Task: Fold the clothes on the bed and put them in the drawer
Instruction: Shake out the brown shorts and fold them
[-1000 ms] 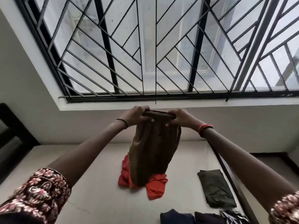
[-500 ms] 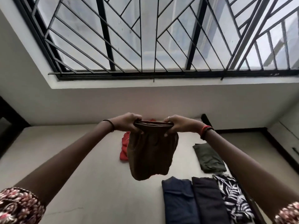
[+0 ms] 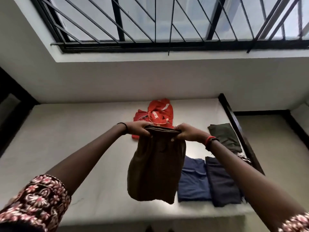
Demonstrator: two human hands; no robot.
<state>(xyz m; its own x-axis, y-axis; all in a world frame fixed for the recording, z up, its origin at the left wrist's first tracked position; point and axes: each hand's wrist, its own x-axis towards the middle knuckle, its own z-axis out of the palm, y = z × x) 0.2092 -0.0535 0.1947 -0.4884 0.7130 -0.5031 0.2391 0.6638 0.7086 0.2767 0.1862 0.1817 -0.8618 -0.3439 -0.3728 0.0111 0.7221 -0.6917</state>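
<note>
A brown garment [image 3: 155, 168] hangs doubled over in the air above the bed [image 3: 75, 148]. My left hand [image 3: 139, 128] grips its top edge at the left corner and my right hand [image 3: 187, 133] grips the right corner. Behind it a crumpled red garment [image 3: 156, 113] lies unfolded on the mattress. To the right lie folded pieces: a blue one [image 3: 193, 180], a dark navy one [image 3: 221, 181] and an olive one [image 3: 224, 137]. A patterned piece [image 3: 245, 159] is mostly hidden by my right forearm. No drawer is in view.
A dark bed frame rail [image 3: 239, 131] runs along the bed's right side, with floor beyond it. A white wall and a barred window [image 3: 167, 22] rise behind the bed. A dark frame [image 3: 11, 101] stands at the left edge.
My view has tilted down and both hands have lowered the brown garment toward the bed. More of the red garment and the folded pile now shows.
</note>
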